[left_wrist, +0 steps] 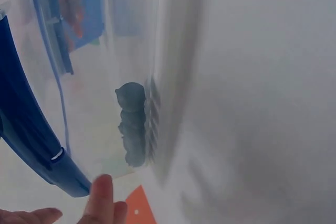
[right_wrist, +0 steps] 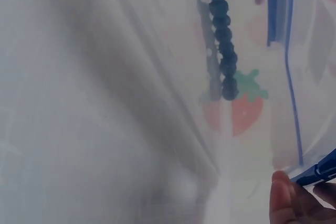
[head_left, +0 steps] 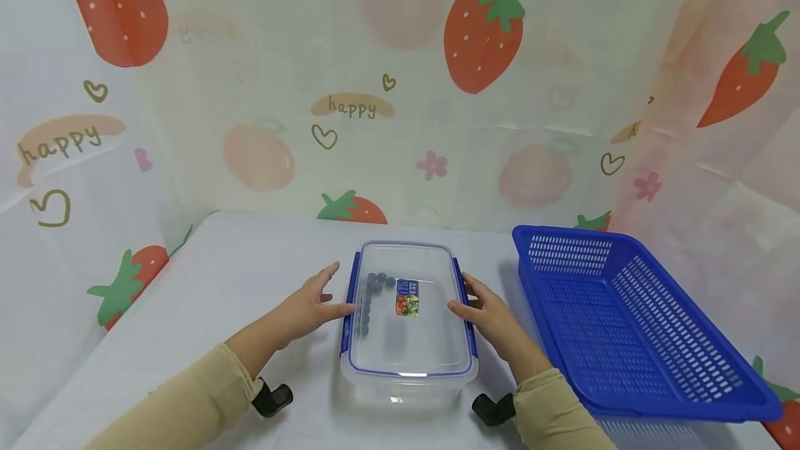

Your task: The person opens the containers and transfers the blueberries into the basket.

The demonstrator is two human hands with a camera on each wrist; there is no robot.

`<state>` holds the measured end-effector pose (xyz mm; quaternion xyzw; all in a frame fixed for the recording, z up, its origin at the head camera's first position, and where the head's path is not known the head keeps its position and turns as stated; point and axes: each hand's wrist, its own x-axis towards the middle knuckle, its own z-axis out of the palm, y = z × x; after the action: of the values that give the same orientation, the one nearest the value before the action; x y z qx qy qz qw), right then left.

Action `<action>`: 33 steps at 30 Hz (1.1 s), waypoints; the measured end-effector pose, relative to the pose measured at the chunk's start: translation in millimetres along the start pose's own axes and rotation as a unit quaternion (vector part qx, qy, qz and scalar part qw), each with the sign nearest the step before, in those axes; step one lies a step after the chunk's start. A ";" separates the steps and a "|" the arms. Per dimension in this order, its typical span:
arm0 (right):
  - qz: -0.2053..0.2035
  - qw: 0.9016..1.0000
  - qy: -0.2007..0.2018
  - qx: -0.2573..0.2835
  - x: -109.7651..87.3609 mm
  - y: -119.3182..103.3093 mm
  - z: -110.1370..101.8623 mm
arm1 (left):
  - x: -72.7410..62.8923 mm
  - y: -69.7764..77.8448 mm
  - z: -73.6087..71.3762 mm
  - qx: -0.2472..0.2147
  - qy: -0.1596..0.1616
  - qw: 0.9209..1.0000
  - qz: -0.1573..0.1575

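A clear lidded food container (head_left: 409, 346) with blue side latches stands on the white table, a coloured label (head_left: 407, 297) on its lid. Dark round berry-like pieces (head_left: 377, 283) show inside, lined against its wall (left_wrist: 132, 124). My left hand (head_left: 306, 307) is at the container's left side, fingers spread, thumb tip right at the left latch (head_left: 351, 297). My right hand (head_left: 490, 314) is at the opposite side, its thumb over the lid's edge and its fingers close against the right latch (right_wrist: 317, 171).
A blue perforated plastic basket (head_left: 625, 318) stands to the right of the container, beyond my right forearm. White cloth covers the table (head_left: 262, 248). Behind hangs a backdrop (head_left: 400, 137) printed with strawberries and hearts.
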<state>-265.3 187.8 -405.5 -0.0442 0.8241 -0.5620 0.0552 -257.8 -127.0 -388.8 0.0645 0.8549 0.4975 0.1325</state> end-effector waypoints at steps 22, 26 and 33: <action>0.013 0.999 0.020 0.033 -4.1 -6.8 1.1 | -1.1 8.0 9.3 -0.138 -0.022 0.990 -0.023; 0.015 0.999 0.021 0.033 -4.5 -6.9 1.7 | -1.7 8.7 9.7 -0.136 -0.019 0.990 -0.030; 0.010 0.999 0.022 0.027 -4.8 -6.1 2.3 | -0.8 5.8 9.8 -0.137 -0.020 0.990 -0.028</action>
<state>-260.1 184.1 -400.4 -0.0221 0.8102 -0.5842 0.0437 -254.4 -116.1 -388.2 0.0314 0.7776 0.6043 0.1707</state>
